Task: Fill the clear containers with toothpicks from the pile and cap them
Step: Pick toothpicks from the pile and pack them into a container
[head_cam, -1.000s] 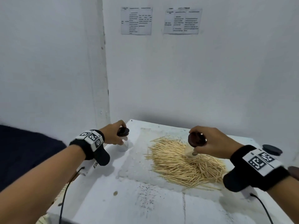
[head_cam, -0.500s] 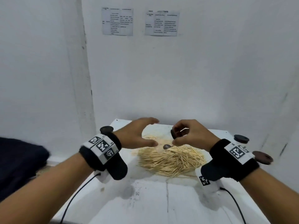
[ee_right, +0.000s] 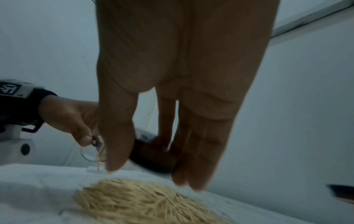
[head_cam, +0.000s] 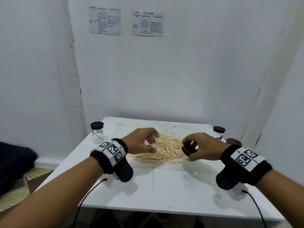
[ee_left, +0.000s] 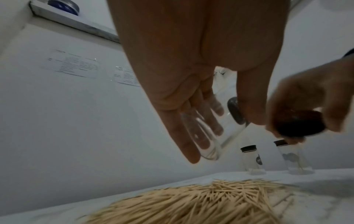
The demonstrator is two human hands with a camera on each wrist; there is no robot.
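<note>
My left hand (head_cam: 152, 143) grips an uncapped clear container (head_cam: 156, 141), held tilted just above the toothpick pile (head_cam: 166, 153) in the middle of the white table (head_cam: 164, 186). In the left wrist view the clear container (ee_left: 201, 136) lies across the fingers (ee_left: 191, 144). In the right wrist view the container (ee_right: 90, 153) seems to hold a few toothpicks. My right hand (head_cam: 186, 149) pinches a dark round cap (head_cam: 189, 147) to the right of the container, apart from it. That cap (ee_right: 151, 156) sits between thumb and fingers over the pile (ee_right: 149, 201).
A capped container (head_cam: 97, 132) with a toothpick inside stands at the table's back left corner. Another capped container (head_cam: 219, 131) and a brown-lidded one (head_cam: 233, 142) stand at the back right. Two paper sheets (head_cam: 105, 22) hang on the wall. Cables trail off the table's front edge.
My left hand left the capped container at the back left, crossed to the pile and took hold of the clear container. My right hand pulled the cap off and moved right.
</note>
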